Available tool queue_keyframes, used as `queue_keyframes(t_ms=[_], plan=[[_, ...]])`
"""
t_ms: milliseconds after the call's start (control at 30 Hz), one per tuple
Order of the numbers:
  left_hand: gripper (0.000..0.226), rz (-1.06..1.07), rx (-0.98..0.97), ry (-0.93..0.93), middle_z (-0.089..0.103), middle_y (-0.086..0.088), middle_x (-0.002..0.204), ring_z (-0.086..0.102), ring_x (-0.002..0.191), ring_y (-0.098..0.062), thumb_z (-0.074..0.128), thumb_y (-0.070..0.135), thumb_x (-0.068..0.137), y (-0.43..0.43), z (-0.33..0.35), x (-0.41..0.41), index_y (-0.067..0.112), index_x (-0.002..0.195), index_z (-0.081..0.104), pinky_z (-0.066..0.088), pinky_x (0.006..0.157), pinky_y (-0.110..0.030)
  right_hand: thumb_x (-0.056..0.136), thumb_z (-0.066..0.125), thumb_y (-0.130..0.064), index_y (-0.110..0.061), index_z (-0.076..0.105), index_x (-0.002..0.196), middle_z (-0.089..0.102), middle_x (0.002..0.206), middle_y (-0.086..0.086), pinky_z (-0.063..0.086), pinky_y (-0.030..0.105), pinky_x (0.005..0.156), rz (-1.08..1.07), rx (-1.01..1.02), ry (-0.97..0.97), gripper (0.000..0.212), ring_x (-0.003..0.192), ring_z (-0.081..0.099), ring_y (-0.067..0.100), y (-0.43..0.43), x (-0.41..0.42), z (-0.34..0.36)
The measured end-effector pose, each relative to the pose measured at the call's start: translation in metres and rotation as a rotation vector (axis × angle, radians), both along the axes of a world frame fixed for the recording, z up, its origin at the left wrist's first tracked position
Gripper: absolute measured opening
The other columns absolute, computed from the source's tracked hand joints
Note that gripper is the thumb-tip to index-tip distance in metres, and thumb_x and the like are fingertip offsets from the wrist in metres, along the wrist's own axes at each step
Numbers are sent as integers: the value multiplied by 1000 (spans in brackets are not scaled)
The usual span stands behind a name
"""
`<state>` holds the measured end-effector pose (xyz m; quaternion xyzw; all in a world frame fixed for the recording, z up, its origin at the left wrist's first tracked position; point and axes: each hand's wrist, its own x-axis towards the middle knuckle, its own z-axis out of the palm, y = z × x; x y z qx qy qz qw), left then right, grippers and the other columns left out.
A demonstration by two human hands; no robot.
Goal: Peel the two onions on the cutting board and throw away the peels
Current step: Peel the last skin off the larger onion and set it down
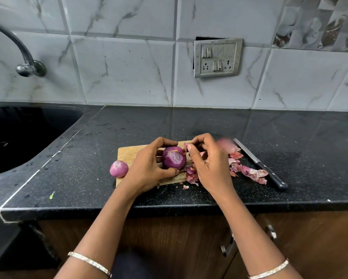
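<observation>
My left hand (pixel 149 168) grips a large purple onion (pixel 173 160) above the wooden cutting board (pixel 126 153), its cut end facing me. My right hand (pixel 207 164) pinches a thin strip of peel (pixel 186 146) at the onion's top right edge. A smaller peeled onion (pixel 119 168) lies at the board's left edge. A small cut onion end (pixel 191 170) sits on the board under my right hand. Loose pink peels (pixel 249 172) lie scattered to the right of the board, and more peels (pixel 192 179) lie at the board's front edge.
A knife (pixel 259 164) with a black handle lies on the black counter right of the peels. A dark sink (pixel 24 135) is set into the counter at left, under a wall tap (pixel 26 63). A switch panel (pixel 217 57) is on the tiled wall.
</observation>
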<state>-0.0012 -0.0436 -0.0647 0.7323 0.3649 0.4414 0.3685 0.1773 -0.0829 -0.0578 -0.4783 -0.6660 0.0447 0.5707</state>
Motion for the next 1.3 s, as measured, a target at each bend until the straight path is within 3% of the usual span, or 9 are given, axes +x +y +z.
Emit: queue_keyframes(t_ms=[200, 467, 633, 733, 833, 933, 1033, 1200, 1300], plan=[[67, -11, 85, 12, 58, 3, 125, 67, 108, -11, 84, -6, 68, -1, 2, 0, 31, 122, 68, 57, 87, -21, 100, 64, -17, -10, 61, 100, 68, 89, -2, 55, 35, 73, 49, 28, 40, 8, 86, 67, 13, -2, -1, 2], [75, 20, 126, 50, 58, 5, 119, 66, 108, -13, 88, 0, 67, -1, 3, -1, 48, 120, 67, 57, 91, -24, 101, 62, -16, -9, 59, 103, 71, 91, 2, 58, 33, 78, 187, -26, 175, 8, 89, 72, 18, -7, -1, 3], [76, 47, 155, 68, 58, 6, 117, 65, 106, -9, 91, 3, 64, -3, 5, -1, 50, 118, 65, 56, 95, -25, 100, 60, -3, -1, 58, 102, 72, 88, 4, 54, 20, 76, 267, -37, 297, 4, 85, 71, 12, -11, -4, 7], [75, 61, 164, 82, 57, 7, 118, 64, 107, -8, 92, 2, 64, -3, 5, -2, 41, 124, 68, 54, 95, -21, 97, 65, -5, -8, 62, 98, 71, 89, 5, 55, 26, 75, 167, 2, 349, 4, 87, 71, 16, -8, -1, 5], [74, 49, 118, 35, 57, 7, 122, 64, 109, -10, 90, -4, 65, -4, 4, -3, 33, 125, 69, 53, 90, -16, 90, 69, -3, -15, 66, 95, 71, 88, -3, 58, 31, 76, -133, 49, 389, 13, 84, 69, 11, -5, 5, -1], [72, 20, 56, -24, 57, 4, 127, 64, 113, -12, 89, -7, 65, -3, 4, -4, 31, 123, 69, 56, 91, -20, 81, 64, 5, -22, 69, 88, 69, 89, -9, 57, 43, 80, -411, 7, 307, 28, 89, 66, 14, 1, 11, -8], [70, 3, 26, -54, 56, 3, 128, 64, 114, -14, 88, -9, 66, -2, 4, -4, 30, 121, 68, 57, 92, -24, 80, 63, -2, -25, 72, 80, 70, 91, -10, 50, 54, 91, -492, -21, 210, 25, 101, 60, 19, 3, 8, -7], [71, 40, 62, -20, 58, 7, 128, 65, 112, -12, 91, -2, 64, -1, 3, -4, 33, 122, 67, 58, 95, -32, 85, 68, -18, -22, 74, 89, 69, 91, -14, 50, 44, 88, -206, 50, 9, 8, 98, 59, 12, -2, -1, 0], [71, 47, 76, -22, 60, 7, 126, 67, 110, -12, 91, -2, 64, -1, 2, -3, 31, 123, 67, 59, 93, -35, 87, 74, -36, -23, 77, 96, 71, 96, -15, 49, 38, 87, -95, 24, -101, 16, 103, 57, 10, 2, -4, 0]])
